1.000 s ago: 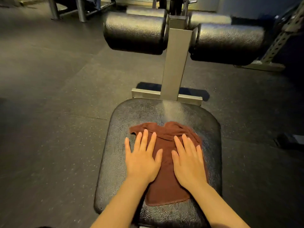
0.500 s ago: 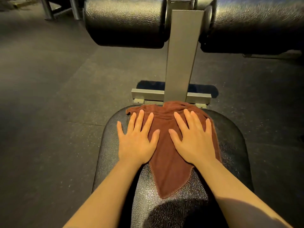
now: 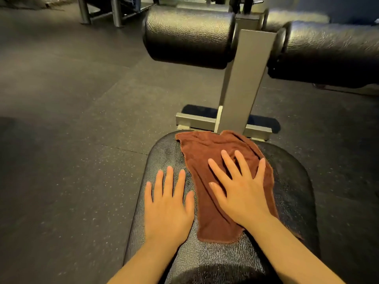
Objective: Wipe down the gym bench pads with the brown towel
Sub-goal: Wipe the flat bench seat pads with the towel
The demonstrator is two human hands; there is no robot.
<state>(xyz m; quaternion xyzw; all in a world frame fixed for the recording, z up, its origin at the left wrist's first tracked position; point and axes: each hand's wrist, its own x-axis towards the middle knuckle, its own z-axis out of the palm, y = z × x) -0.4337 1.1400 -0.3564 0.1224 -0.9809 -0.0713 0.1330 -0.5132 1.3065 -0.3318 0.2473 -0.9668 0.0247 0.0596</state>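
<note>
Two bare forearms enter from the near edge. Left hand lies flat on the bare black seat pad, fingers straight and slightly spread, holding nothing; it sits just beside the towel's left edge, thumb close to it. Right hand lies flat on the brown towel, fingers straight and fanned, palm pressing down, no curl in the grip, nothing pinched.

Towel rumpled, spread on the middle and far part of the worktop pad. Long axis runs near to far, leaning slightly left at the far end. Near end narrows to a ragged hem by the right wrist; far end is wider and reaches the pad's far rim, touching the base of the grey metal upright.

Pad surface: black, pebbled vinyl, glossy highlights, rounded corners.

Beyond: grey crossbar at the floor, upright rising to two black roller pads, left roller and right roller. Floor is dark speckled rubber tile with visible seams. Dim room; metal frame legs of other equipment at far left.
</note>
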